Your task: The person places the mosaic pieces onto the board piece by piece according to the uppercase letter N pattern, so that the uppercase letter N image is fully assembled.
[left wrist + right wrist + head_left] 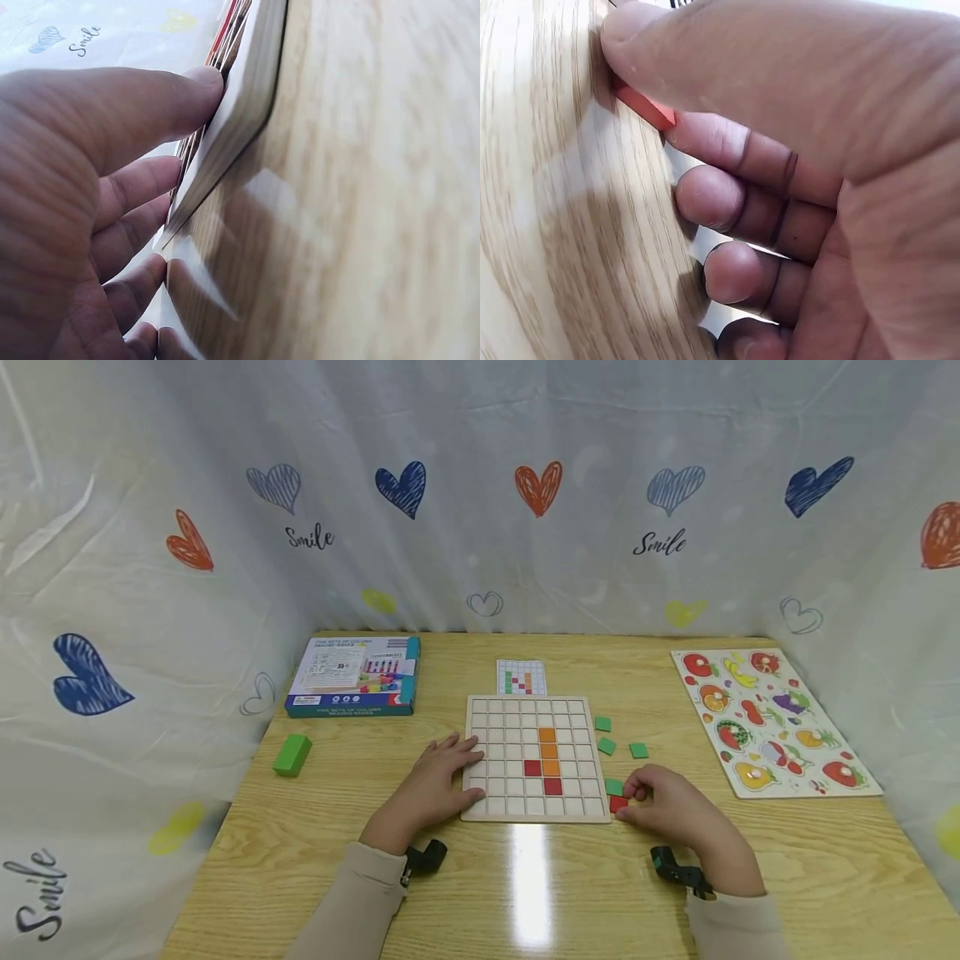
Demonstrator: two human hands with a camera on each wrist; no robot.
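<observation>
Flat wooden grid board (498,783) bearing three orange squares (549,751), two red squares (532,767), red tile (618,804) just beside it

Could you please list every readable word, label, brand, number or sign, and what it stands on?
"Smile": curtain, three times in the head view, once in the left wrist view.
"FIVE SETS OF COLUMN": apparently, on the box; its other print is too small or blurred.
Black marks, top of the right wrist view: cut off, unreadable.
None legible on the grid board, tiles, card or fruit board.

Passage lies between grid board (516,752) and fruit puzzle (772,731) — green tiles (638,750) (plus right hand (670,806)) partly obstruct.
</observation>
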